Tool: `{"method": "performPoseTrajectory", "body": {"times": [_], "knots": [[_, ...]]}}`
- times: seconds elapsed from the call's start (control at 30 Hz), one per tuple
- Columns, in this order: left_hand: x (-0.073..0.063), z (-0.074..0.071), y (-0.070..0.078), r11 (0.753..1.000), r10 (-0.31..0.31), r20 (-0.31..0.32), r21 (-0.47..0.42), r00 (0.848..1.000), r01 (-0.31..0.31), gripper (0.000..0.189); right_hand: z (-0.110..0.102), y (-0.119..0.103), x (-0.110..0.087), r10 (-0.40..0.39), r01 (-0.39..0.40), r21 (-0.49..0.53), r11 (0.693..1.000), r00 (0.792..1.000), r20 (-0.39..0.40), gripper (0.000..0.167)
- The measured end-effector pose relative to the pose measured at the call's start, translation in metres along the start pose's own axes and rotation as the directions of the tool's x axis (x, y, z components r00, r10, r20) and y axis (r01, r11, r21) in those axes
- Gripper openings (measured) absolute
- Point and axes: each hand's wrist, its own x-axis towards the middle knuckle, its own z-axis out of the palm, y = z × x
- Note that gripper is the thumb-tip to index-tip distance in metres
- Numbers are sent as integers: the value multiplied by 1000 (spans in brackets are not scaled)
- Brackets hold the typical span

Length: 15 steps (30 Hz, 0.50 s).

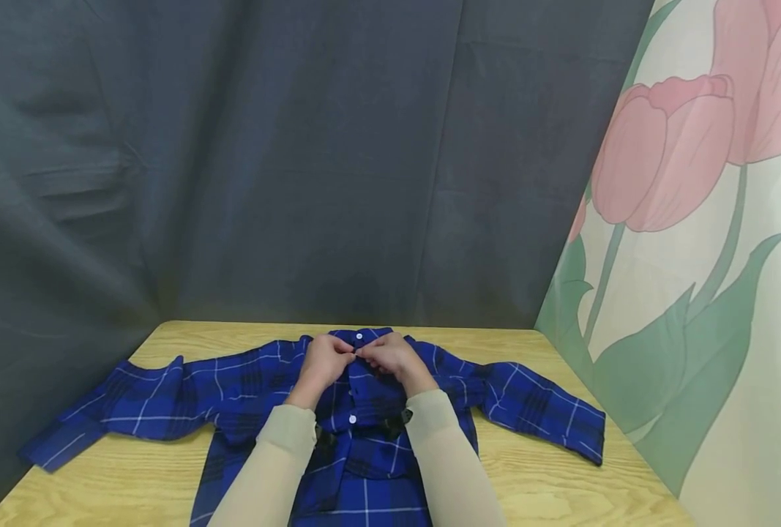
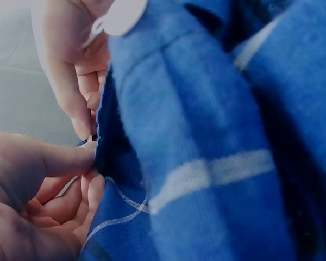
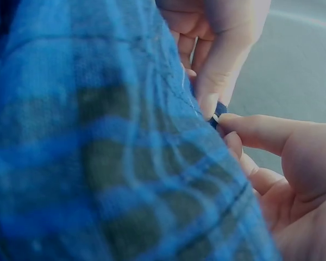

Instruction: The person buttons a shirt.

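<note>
Dark grey cloth hangs as a curtain point(image 1: 337, 161) across the back, creased at the left. On the right stands a pale wall panel point(image 1: 759, 351) printed with pink tulips. Below both is a wooden table point(image 1: 542, 498) with a light grain.

The shirt point(image 1: 377, 454), blue plaid, lies face up on the table, collar toward the far edge, its sleeves spread to either side; one cuff reaches the table's left edge. The person's own arms, in cream sleeves, extend over the shirt body.

Left hand point(image 1: 324, 362) and right hand point(image 1: 397, 359) meet at the upper front, just below the collar. Both are found pinching, thumbs against fingers, fingertips together on the front edge. The right wrist view shows a sliver of dark blue cloth and a small pale piece point(image 3: 216, 116) between the tips, probably a button; its fit in a hole cannot be confirmed.

White buttons show at the collar point(image 1: 359, 336) and lower down the front point(image 1: 353, 419).

Assessment: the step in hand appears to be fastening an upper button. The next move calls for one hand steadying the hole's edge while the other works the button through.
</note>
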Motion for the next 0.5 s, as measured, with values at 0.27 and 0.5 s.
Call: {"method": "performPoseTrajectory", "body": {"times": [0.27,0.5], "knots": [[1,-4,-4,998,-49,51,-44,998,51,19,-4,4,2,-52,53,-16,998,998,42,20],[3,-6,-4,979,-150,69,-131,986,158,26,-8,3,4,-102,103,-13,995,991,88,14]]}}
